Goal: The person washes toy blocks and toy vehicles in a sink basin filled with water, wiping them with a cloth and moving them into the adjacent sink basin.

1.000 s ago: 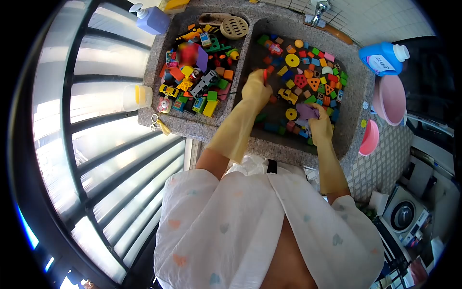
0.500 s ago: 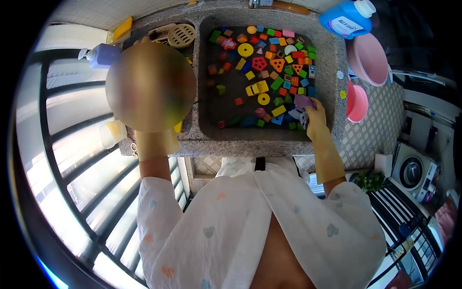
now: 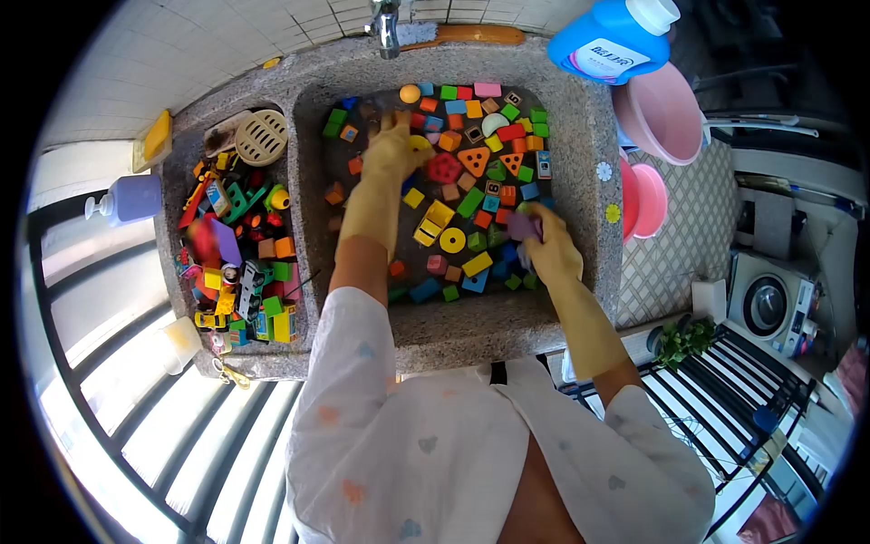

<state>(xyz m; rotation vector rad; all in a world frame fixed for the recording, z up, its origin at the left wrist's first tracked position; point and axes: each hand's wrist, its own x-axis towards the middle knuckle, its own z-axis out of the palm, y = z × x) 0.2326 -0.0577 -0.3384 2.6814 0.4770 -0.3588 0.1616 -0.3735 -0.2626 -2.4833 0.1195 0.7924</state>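
Reaching across the near edge, your left hand (image 3: pixel 391 145) hangs over the far left of the right basin (image 3: pixel 569 163), beside the red pentagon (image 3: pixel 444 169); blur hides the fingers, so you cannot tell whether they grip anything. Your right hand (image 3: pixel 551 245) grasps a purple cloth (image 3: pixel 523 227) near the right wall, with a narrow gap between. Blocks (image 3: pixel 471 201) crowd the basin's middle and right, around the yellow car (image 3: pixel 434 223); they thin out toward the left, leaving you more room below your left forearm. Toys (image 3: pixel 249 290) pack the left basin up to the divider (image 3: pixel 303 181). A blue bottle (image 3: pixel 612 41) stands at the far right corner, well apart from both hands.
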